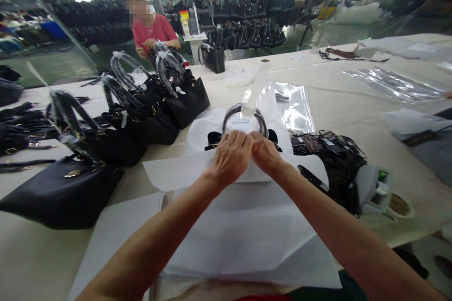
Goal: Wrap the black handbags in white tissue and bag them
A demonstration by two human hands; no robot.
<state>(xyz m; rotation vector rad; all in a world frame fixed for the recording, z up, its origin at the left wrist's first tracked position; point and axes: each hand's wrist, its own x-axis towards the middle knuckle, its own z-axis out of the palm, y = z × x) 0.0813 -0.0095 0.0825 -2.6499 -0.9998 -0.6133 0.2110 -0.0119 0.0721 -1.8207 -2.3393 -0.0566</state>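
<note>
**Both hands meeting on the paper-wrapped handbag at centre frame**

You are bringing your left hand point(231, 155) and right hand point(264, 153) together at the middle of the frame, fingertips touching each other. Both are curled, fingers pressed together, and pinching the top edge of the white wrapping paper point(247, 225) where it is covering the handbag point(215, 138) in front of you. Only the bag's black upper edge and its looped handle point(243, 115) are showing above the paper; a strip of clear film is rising from the handle toward the top of the frame. The paper is spreading down across the worktop point(353, 103) toward the lower edge of the picture, between your forearms.

To the left of your hands, a row of finished black handbags point(141, 117) is standing in a diagonal line from lower left to upper centre, their handles wrapped in clear plastic. Just right of your hands, a heap of black hang tags point(332, 150) is lying on the worktop, with a white tape dispenser point(379, 190) beside it. A clear plastic bag point(296, 108) is lying flat behind the wrapped bag. At upper left, another person in a red top point(153, 30) is working on a bag across the worktop.
</note>
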